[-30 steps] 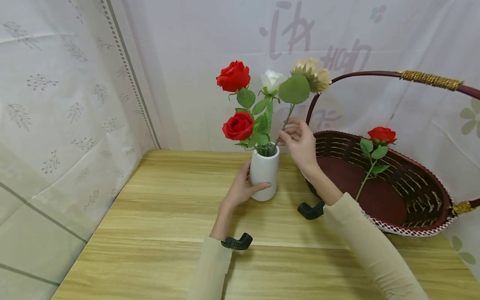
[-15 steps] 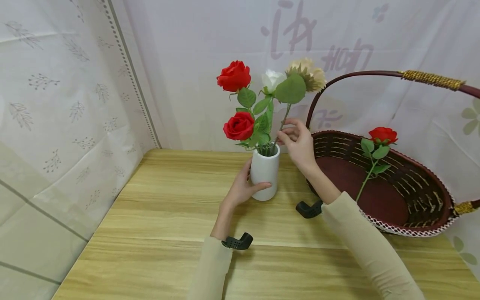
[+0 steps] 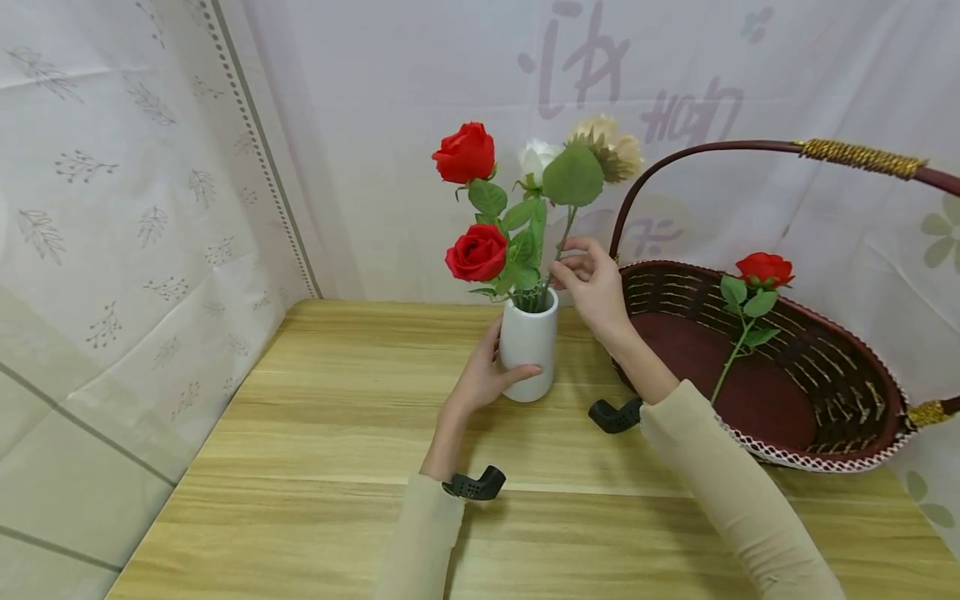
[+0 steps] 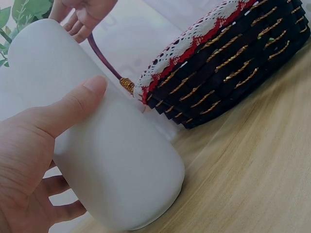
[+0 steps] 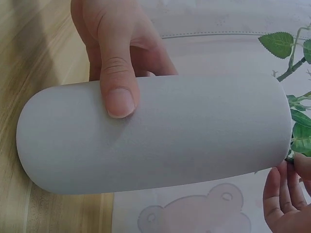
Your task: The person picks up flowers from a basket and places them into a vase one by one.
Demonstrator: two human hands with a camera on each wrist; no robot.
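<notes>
A smooth white vase [image 3: 528, 354] stands upright on the wooden table. My left hand [image 3: 483, 379] grips its side, thumb across the front and fingers round the back, as the left wrist view shows on the vase [image 4: 121, 160]. Two red roses [image 3: 477, 252] and a white rose [image 3: 537, 160] rise from the vase. At the rim, my right hand [image 3: 600, 292] pinches the stem of a cream flower [image 3: 624, 158] that leans right, its lower end inside the mouth. In the right wrist view the right hand [image 5: 286, 199] is partly cut off.
A dark woven basket [image 3: 840, 400] with lace trim and a tall handle [image 3: 720, 147] stands close on the right. Another red rose [image 3: 765, 268] leans inside it. Patterned white cloth [image 3: 375, 167] hangs behind the table [image 3: 337, 417] and on the left.
The right hand has shifted slightly left, bringing the cream flower closer to the white rose and a little more upright. The left hand and vase have stayed in place.
</notes>
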